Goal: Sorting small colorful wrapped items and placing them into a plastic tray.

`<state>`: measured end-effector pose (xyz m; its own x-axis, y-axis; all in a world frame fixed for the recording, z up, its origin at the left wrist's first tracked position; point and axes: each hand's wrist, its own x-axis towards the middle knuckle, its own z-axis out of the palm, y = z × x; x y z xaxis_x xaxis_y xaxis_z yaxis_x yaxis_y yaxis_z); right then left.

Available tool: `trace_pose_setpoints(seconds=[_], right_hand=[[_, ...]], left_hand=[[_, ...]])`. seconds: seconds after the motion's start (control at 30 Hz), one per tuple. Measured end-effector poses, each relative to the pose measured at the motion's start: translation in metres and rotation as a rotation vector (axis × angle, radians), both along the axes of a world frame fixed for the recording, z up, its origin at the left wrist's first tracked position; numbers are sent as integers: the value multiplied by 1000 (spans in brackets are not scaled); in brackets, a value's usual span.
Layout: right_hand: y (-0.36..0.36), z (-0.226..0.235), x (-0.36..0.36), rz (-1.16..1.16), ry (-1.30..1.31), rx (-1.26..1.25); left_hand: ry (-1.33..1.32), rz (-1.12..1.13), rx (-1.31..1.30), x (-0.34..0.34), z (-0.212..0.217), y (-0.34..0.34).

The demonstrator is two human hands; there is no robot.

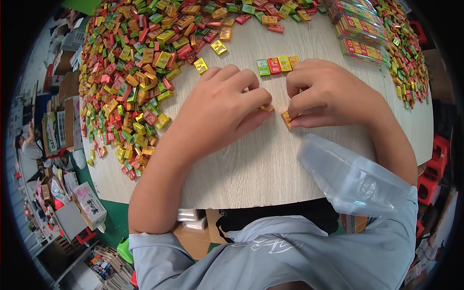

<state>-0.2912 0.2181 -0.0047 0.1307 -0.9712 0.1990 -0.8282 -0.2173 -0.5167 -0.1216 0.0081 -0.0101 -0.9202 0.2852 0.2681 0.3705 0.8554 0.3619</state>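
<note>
My left hand (224, 108) is closed over the table, with a small orange box (266, 108) pinched at its fingertips, mostly hidden by the fingers. Facing it, my right hand (331, 92) pinches another small orange box (286, 119) near the tabletop. Just beyond the hands lies a short row of small boxes side by side: a green box (263, 67), a red box (274, 65), a yellow box (284, 64) and an orange box (293, 60). My right fingers partly cover the row's right end. A transparent plastic container (348, 171) rests by my right forearm, overhanging the table's near edge.
A large heap of small coloured boxes (140, 72) spreads over the table's left and far side. Filled transparent packs (361, 36) stack at the far right, beside another heap (406, 63). Two loose yellow boxes (200, 65) lie past my left hand. Red stools (427, 188) stand right.
</note>
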Motion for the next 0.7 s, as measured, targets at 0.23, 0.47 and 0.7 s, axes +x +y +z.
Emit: trace_pose_setpoints(seconds=[0.23,0.47,0.7], right_hand=[[-1,0,2,-10,-21,47],[5,9,-2,-7,-54,108],[25,17,-39,-388,67,181]], left_hand=[[80,127,-98,-2,2,-11],[117,188,-90,-7,0,-10],[125,224,-27,-13,-9,-10]])
